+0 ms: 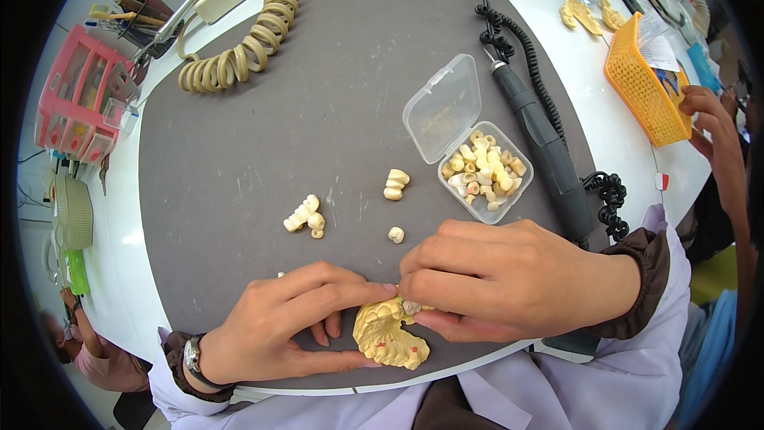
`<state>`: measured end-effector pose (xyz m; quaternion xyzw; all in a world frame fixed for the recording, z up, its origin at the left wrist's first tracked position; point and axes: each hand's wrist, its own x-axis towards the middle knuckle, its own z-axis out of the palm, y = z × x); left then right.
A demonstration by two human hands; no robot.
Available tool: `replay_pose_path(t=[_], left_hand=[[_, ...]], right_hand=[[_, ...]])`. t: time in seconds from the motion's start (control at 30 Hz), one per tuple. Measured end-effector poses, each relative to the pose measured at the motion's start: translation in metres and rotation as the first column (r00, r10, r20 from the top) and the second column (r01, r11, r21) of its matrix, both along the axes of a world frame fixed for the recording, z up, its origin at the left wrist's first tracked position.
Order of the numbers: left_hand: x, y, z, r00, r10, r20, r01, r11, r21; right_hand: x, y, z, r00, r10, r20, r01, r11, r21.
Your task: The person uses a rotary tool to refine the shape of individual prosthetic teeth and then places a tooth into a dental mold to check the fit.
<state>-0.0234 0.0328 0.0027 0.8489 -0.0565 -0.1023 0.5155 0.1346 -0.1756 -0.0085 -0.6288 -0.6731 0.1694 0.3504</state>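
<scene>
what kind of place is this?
Most likely a dental lab bench. Both hands, left hand and right hand, work on a yellow plaster jaw model; a clear box of tooth crowns and a dark rotary handpiece lie on the grey mat.

The dental model (388, 336) lies at the near edge of the mat (263, 135), between the left hand (278, 322) and right hand (493, 279). Behind the hands lie loose teeth (306, 215). The open box (477, 167) of teeth sits right of them; the handpiece (541, 143) lies right of the box. A basket (641, 84) stands far right.
</scene>
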Motion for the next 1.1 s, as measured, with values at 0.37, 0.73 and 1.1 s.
replay_pose_path(t=[0.37,0.73,1.1], left_hand=[[0.0001,-0.0006,0.0005,1.0,0.005,0.01,-0.005,1.0,0.011],[-0.0003,-0.0006,0.0003,1.0,0.005,0.01,-0.006,1.0,0.012],[-0.0002,-0.0002,0.0004,1.0,0.002,0.002,-0.002,1.0,0.005]], right_hand=[[0.0011,-0.001,0.001,1.0,0.01,0.013,-0.01,1.0,-0.006],[0.0009,-0.0029,-0.0009,1.0,-0.03,-0.007,0.03,0.997,0.069],[0.0003,-0.0019,-0.0035,0.999,-0.045,-0.004,0.045,0.988,0.149]])
